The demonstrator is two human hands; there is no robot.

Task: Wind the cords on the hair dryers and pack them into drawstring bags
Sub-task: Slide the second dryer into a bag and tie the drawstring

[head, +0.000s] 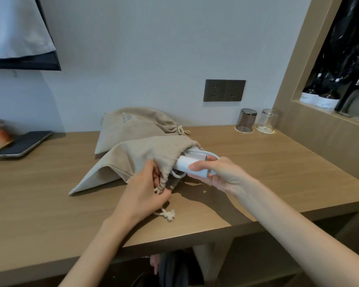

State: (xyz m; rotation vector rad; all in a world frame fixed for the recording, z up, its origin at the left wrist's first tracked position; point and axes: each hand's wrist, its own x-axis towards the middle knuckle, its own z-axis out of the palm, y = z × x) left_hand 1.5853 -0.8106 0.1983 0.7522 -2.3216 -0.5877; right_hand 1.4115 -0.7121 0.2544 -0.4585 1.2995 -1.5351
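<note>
A: Starting nearest, how are the arms lying relative to the front drawstring bag [133, 160]?

B: Both forearms are reaching in from the near edge of the wooden counter [50, 214]. The left hand [141, 195] is sitting at the bag's mouth, on its near side, fingers curled tight and pinching the gathered hem together with the drawstring [164, 212], whose knotted end is dangling just beneath the hand.

A: And the other?

B: The right hand [218, 175] is coming in to the right of the mouth, wrist bent, fingers wrapped around the end of the white hair dryer [192, 165]. The dryer is lying about half inside the bag, its exposed end in the hand. A loop of white cord [210, 153] is arching over it at the opening; whether the cord is fully wound, I can't make out.

A: Beyond the bag?

B: A second drawstring bag [131, 127] is lying just behind it, cinched shut. Farther right of that, two upturned glasses [256, 121] are standing by the wall, under a dark socket plate [224, 90].
</note>
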